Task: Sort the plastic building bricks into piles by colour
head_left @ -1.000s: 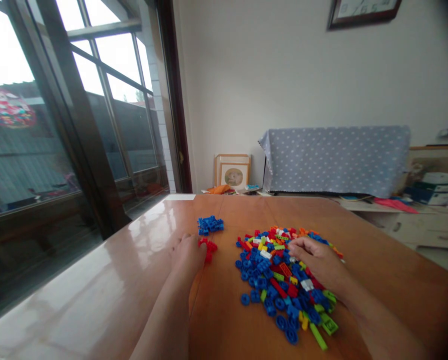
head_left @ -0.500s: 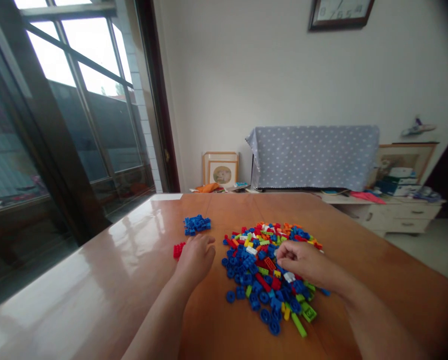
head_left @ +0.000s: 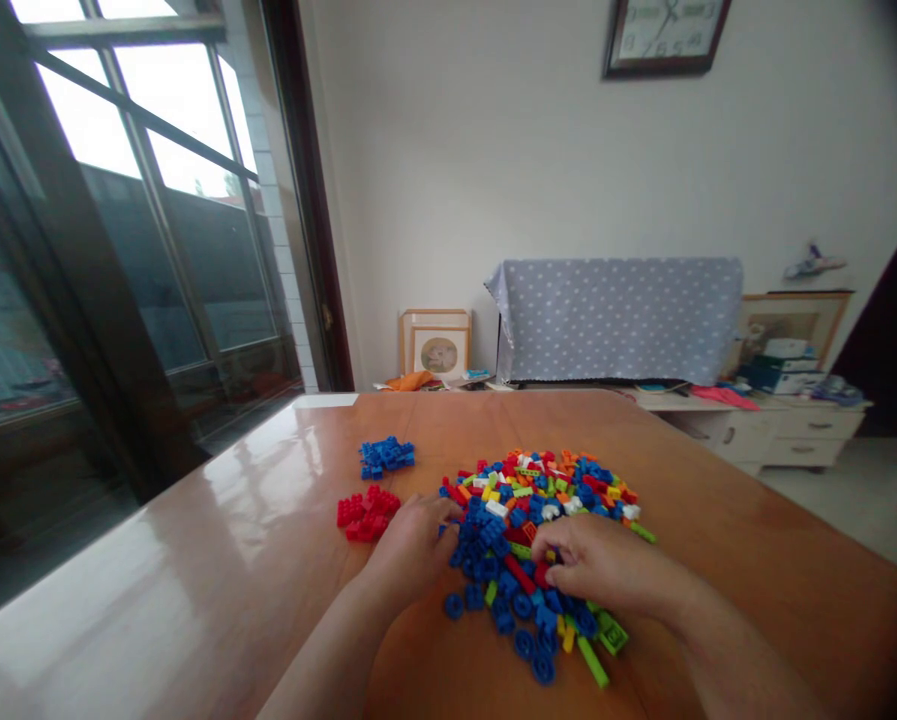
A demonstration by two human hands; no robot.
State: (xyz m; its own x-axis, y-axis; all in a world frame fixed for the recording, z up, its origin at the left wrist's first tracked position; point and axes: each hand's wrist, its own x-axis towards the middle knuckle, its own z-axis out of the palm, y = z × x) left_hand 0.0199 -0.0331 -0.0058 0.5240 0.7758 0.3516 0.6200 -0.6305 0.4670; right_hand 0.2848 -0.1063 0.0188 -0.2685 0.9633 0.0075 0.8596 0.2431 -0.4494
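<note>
My right hand [head_left: 594, 562] is down in the pile of toy building bricks [head_left: 485, 530]. Its thumb and forefinger close around a red brick [head_left: 542, 574]; the other fingers are curled and partly hidden. At the pile's left edge, my left hand [head_left: 416, 540] hovers with its fingers apart and nothing seen in them. Just left of that hand lies a small group of red bricks [head_left: 368, 513]. Farther back is a group of blue bricks [head_left: 386, 457]. The mixed pile holds blue, red, green, yellow, orange and white pieces.
Everything lies on a glossy brown wooden table [head_left: 215, 590]. Loose blue wheels [head_left: 543, 668] and a long green brick [head_left: 593, 662] sit at the pile's near edge. A white sheet [head_left: 326, 400] rests at the far left edge. Behind stands a low white cabinet [head_left: 808, 437].
My left hand has moved right, from beside the red group to the pile's edge, uncovering more red bricks. My right hand has come lower and nearer within the pile, onto a red brick.
</note>
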